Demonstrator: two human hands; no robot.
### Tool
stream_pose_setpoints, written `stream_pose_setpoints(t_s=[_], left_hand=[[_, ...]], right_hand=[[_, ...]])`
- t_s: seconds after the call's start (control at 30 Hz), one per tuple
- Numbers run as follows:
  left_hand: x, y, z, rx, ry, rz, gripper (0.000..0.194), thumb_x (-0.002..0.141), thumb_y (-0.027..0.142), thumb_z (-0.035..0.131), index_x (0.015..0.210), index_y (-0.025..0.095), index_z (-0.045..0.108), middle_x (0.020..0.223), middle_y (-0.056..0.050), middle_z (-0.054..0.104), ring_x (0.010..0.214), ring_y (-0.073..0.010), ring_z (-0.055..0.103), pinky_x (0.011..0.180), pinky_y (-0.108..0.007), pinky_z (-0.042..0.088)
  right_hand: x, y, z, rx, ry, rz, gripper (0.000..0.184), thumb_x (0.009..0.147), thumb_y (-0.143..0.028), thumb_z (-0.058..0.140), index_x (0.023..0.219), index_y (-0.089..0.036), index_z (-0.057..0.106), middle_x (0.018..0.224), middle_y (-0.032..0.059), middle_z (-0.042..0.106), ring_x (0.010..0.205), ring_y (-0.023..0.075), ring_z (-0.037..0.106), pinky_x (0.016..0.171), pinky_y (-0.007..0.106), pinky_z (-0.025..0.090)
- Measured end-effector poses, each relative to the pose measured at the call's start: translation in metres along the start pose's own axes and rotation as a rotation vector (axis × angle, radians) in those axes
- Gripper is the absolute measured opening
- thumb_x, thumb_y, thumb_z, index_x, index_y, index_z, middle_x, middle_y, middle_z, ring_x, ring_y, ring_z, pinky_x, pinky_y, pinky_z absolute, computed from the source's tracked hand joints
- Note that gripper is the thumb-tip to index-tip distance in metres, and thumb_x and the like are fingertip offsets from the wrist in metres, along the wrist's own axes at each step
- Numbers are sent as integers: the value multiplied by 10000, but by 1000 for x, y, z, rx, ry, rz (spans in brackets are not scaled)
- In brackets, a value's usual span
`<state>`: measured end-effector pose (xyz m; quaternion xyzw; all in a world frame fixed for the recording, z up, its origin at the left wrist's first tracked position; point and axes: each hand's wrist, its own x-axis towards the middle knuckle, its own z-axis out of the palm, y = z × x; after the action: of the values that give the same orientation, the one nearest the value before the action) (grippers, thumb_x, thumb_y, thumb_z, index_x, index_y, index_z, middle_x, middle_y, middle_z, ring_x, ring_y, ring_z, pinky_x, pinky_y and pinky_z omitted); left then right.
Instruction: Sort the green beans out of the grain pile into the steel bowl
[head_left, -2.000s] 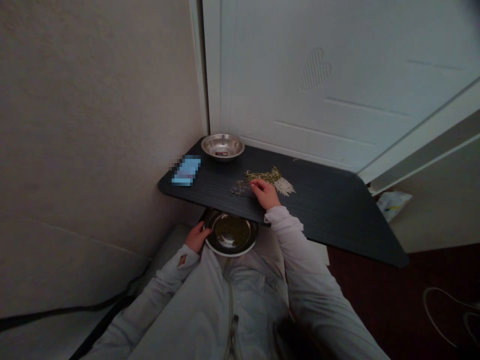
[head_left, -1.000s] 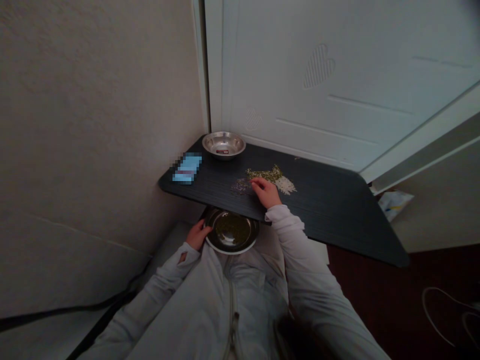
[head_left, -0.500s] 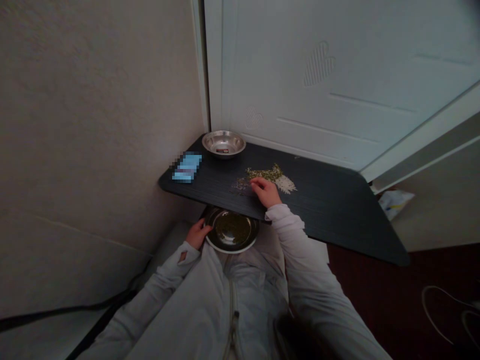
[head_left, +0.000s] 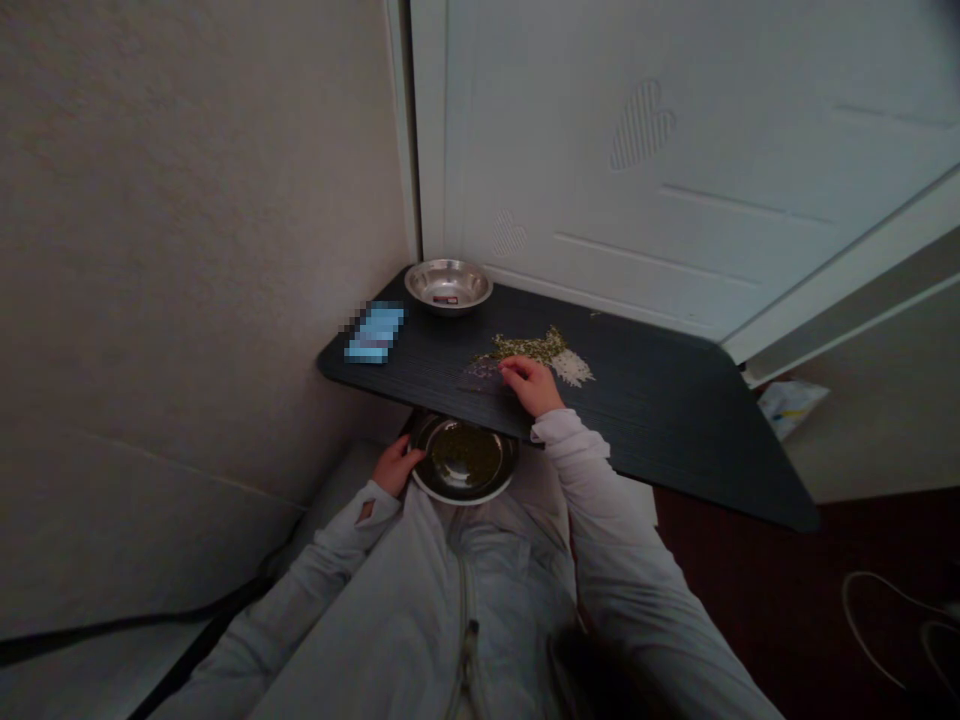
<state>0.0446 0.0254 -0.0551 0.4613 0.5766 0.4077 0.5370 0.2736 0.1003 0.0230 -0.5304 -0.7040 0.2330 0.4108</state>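
My left hand [head_left: 396, 467] grips the rim of a metal bowl [head_left: 463, 496] on my lap, partly under the table edge. Small green grains [head_left: 480, 450] lie in its bottom. Above the table, my right hand [head_left: 531, 384] has its thumb and fingers pinched together; whatever is between the tips is too small to make out. It is beside a spread of mixed green and white grains [head_left: 529, 348]. A heap of white rice-like grains [head_left: 573, 368] lies just right of the hand, and a few scattered pale grains [head_left: 480, 370] lie to its left.
A second metal bowl [head_left: 448, 287] with a label inside stands at the table's back left. A phone with a blurred screen [head_left: 376, 332] lies near the left edge. The dark table [head_left: 675, 430] abuts a white door [head_left: 570, 130]; a wall [head_left: 225, 250] rises at left.
The right fingers stay pinched in almost the same spot, while a few grains at their left look slightly shifted. My left hand and the lap bowl have not moved.
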Motion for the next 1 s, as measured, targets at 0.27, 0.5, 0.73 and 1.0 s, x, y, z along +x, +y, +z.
stream_pose_setpoints(t_s=[0.27,0.5,0.73,1.0], left_hand=[[3,-6,-1,47,5,6,256,543,271,525,751,130,571,657,-9,612,647,-174,549,634,-284,412],[4,-7,-1,48,19,0,307,540,267,529,810,130,579,716,-19,626,706,-186,554,675,-290,408],[5,-10,-2,53,29,-17,332,533,275,541,828,129,583,736,-28,632,714,-190,558,675,-287,412],[1,-2,-1,73,30,-24,313,527,271,539,800,126,586,707,-26,630,702,-195,558,674,-296,411]], right_hand=[[-1,-2,0,53,-2,29,173,665,-272,441,738,-170,561,545,-28,510,537,102,469,552,222,359],[-1,0,0,59,-47,22,181,656,-287,452,734,-168,564,542,-27,516,538,103,470,558,226,363],[-1,1,1,87,-12,23,177,654,-277,448,726,-162,562,538,-27,514,533,100,474,563,223,369],[-1,3,2,36,12,42,198,656,-291,440,746,-166,565,556,-23,518,542,103,473,561,225,372]])
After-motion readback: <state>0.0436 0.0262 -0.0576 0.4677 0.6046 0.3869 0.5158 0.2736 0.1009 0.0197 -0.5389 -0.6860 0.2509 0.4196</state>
